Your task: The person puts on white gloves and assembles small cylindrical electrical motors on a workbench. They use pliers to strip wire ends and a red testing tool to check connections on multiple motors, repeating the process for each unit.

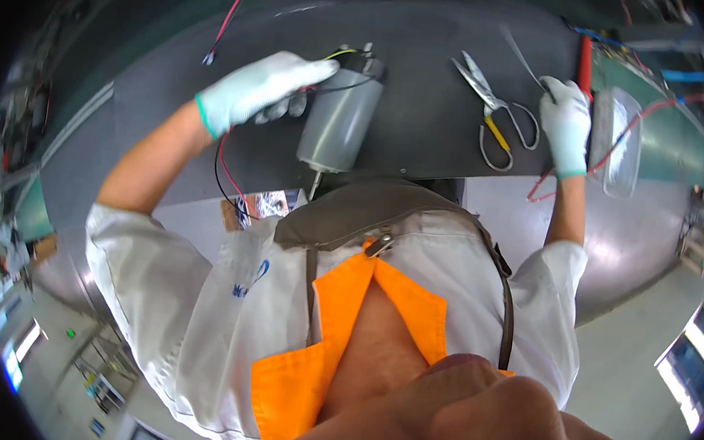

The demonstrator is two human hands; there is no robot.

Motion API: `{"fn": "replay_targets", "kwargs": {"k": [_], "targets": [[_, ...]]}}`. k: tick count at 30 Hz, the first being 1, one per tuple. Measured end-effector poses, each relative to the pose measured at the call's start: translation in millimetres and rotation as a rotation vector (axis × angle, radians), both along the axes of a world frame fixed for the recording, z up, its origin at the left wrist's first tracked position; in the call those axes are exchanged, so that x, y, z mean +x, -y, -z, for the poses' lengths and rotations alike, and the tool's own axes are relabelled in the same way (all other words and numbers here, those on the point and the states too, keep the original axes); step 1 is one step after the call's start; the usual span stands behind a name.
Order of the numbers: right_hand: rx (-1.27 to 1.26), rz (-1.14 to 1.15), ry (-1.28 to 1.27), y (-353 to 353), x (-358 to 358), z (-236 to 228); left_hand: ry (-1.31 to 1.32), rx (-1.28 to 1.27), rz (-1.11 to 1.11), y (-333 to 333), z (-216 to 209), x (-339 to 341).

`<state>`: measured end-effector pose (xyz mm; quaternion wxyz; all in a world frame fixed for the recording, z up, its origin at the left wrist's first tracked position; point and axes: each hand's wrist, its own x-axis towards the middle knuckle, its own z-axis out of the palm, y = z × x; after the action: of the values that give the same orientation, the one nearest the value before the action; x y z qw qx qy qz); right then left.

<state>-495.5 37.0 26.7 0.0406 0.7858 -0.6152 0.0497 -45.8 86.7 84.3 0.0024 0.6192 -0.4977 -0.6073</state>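
Note:
A grey cylindrical motor (339, 120) lies on the dark table, its shaft pointing toward me. My left hand (267, 88), in a white glove, is closed at the motor's far left side, thumb against its black end. Its curled fingers hold the motor's wires; red and black wire (225, 169) hangs down below the hand. Over on the right, my gloved right hand (565, 119) pinches a thin pale cable tie (520, 55), which points up and away to the left. Between the hands lie scissors (491, 105) with a yellow-wrapped handle, blades apart, touched by neither hand.
A clear plastic box (622, 150) with white contents stands right of my right hand. Beside it are a red rod-like object (585, 65) and a red hose (650, 111). At the far left lie pink-red wires (229, 20). The table's near edge meets my apron.

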Motion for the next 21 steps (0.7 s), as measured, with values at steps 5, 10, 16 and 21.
{"fn": "replay_targets", "kwargs": {"k": [5,10,16,21], "targets": [[0.142,-0.472,0.572,-30.8,101.0,-39.8,-0.034,0.240,0.047,17.6,-19.9,12.0],[-0.058,-0.683,0.268,-58.2,199.9,-36.9,-0.038,0.225,0.034,20.9,-27.5,12.5],[-0.106,-0.702,0.082,-66.9,237.6,-27.0,-0.047,0.239,0.002,18.7,-29.6,13.3],[-0.015,-0.626,0.194,-67.3,239.4,-21.7,-0.146,0.044,-0.293,5.3,3.3,9.5]]}}
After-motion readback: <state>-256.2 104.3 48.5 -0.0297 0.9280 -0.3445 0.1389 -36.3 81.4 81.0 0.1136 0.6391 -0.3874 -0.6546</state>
